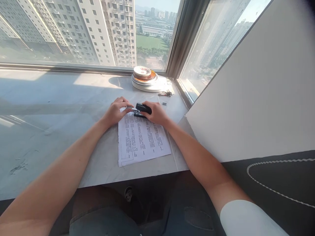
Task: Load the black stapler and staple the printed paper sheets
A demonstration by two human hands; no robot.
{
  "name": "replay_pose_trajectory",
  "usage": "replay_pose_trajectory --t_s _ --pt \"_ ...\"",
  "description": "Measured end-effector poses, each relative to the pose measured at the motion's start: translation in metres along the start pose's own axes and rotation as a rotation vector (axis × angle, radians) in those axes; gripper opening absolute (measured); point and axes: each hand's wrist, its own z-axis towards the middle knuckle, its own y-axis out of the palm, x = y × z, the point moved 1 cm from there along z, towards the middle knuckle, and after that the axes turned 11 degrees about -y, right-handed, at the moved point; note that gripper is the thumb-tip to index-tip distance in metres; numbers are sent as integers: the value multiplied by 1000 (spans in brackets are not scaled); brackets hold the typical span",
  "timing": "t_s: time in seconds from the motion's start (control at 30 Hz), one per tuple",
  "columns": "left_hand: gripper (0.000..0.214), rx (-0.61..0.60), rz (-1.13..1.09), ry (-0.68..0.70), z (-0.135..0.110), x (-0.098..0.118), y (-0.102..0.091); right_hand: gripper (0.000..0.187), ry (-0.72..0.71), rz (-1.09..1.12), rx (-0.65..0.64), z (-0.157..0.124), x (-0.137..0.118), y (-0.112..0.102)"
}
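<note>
- so both hands are up at the far edge of the printed sheets [141,139], which lie flat on the grey marble sill [61,108]; pages run lengthwise away from the person, covered in small text I can't read
- right hand [157,113] is wrapped around a black stapler [142,108], fingers curled over the body; stapler sits right at the top edge of the paper, nose pointing left toward the other hand
- left hand [115,111] is loosely curled, fingertips touching the metal front end of the stapler and the top of the sheets; not really gripping anything, more pinching or steadying at the tip
- further back, near the window corner, a stack of plates [145,80] with patterned ones on top; well apart from the hands
- just beside the plates, toward the person, some small dark bits [166,94] on the sill; too small to say what they are
- white wall panel [258,91] off to the right
</note>
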Motion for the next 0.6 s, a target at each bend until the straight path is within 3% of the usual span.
replay_pose_trajectory --t_s 0.17,0.6 --pt "37 -53 -15 -26 0 -8 4 27 -32 21 -20 0 0 1" --pt "32 -167 -143 -54 0 -11 5 24 -50 41 -18 0 -4 -2"
